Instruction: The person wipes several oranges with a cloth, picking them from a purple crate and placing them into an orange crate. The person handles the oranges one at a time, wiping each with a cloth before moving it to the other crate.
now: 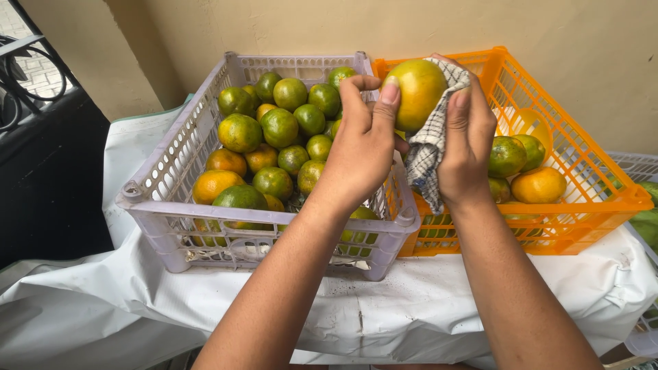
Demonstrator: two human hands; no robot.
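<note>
My left hand (363, 147) grips a yellow-green orange (416, 92) from its left side, held up above the gap between two crates. My right hand (468, 144) presses a white checked cloth (428, 154) against the fruit's right side; the cloth hangs down past my palm. Below my left hand stands a pale lilac crate (157, 199) full of green and orange citrus fruits (279, 128). Behind my right hand sits an orange crate (582, 199) holding a few fruits (539, 185).
Both crates rest on a surface covered with white plastic sheeting (205, 301). A beige wall (411, 27) rises right behind them. A dark surface (48, 178) lies at left; another white crate edge (634, 161) shows at far right.
</note>
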